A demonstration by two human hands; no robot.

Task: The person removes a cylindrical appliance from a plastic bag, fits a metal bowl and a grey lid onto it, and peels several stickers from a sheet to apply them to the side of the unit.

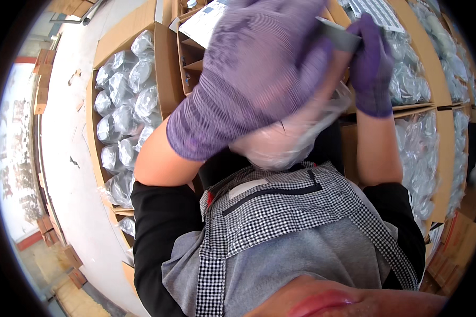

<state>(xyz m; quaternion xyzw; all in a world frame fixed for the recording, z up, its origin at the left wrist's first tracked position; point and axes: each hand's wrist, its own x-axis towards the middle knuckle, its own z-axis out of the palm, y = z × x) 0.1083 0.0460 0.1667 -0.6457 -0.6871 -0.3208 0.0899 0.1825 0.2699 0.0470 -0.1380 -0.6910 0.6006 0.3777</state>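
Note:
My left hand (264,68), in a purple striped knitted glove, is smeared by motion in front of my chest. Its fingers curl over a clear plastic-wrapped object (285,140), whose loose film hangs below the palm with a pinkish tint showing through. What is inside the wrap cannot be made out. To the right, my right hand (374,68) wears a matching purple glove, thumb pointing up. Its closed fingers meet the edge of a grey flat piece (339,36) between the two hands. Whether that piece belongs to the wrapped object is unclear.
An open cardboard box (164,68) of plastic-wrapped items (122,100) stands on the left. More filled boxes (431,58) line the right side. Beyond my hands is a divided carton (188,55) with a white sheet (203,24) on it. Pale floor (63,148) runs along the far left.

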